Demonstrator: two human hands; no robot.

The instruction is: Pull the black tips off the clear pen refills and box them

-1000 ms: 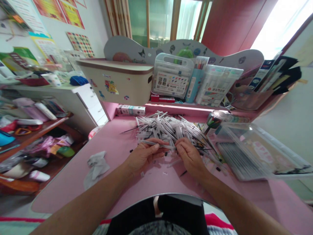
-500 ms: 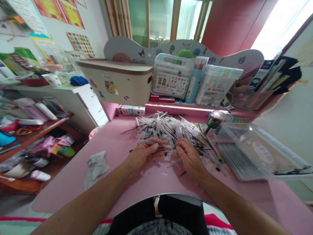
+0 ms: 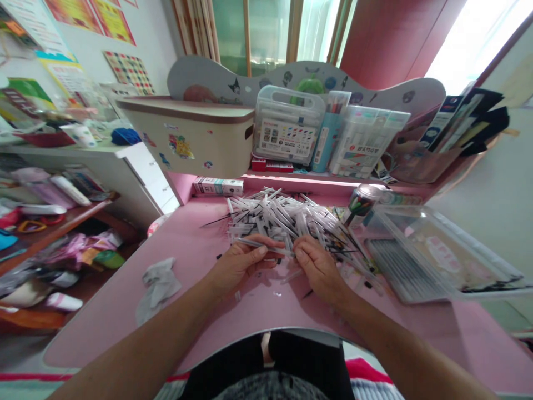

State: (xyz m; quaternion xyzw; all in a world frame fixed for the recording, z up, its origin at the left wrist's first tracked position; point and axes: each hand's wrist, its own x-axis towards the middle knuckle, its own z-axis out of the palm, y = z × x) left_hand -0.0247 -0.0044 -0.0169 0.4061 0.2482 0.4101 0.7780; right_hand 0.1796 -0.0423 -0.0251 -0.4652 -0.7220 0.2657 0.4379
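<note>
My left hand (image 3: 237, 265) pinches a slim clear pen barrel (image 3: 281, 251) between thumb and fingers, the barrel lying nearly level and pointing right. At its right end, the thumb and fingers of my right hand (image 3: 320, 269) are closed together; whether they also hold a small part is hidden. Right behind both hands spreads a heap of clear and white pen parts (image 3: 275, 214) with dark refills and black caps among them. A loose black cap (image 3: 367, 284) and a few small clear pieces lie on the pink desk (image 3: 250, 316) around my hands.
An open clear plastic box (image 3: 410, 278) with a row of pens stands at right, beside a can (image 3: 363, 201). A crumpled white tissue (image 3: 158, 286) lies left. A lidded beige bin (image 3: 208, 141) and marker cases (image 3: 287, 130) fill the shelf above.
The view has shifted slightly, so the scene sits a little further left. Both hands keep nearly the same pose at the barrel, the right fingers close against its end.
</note>
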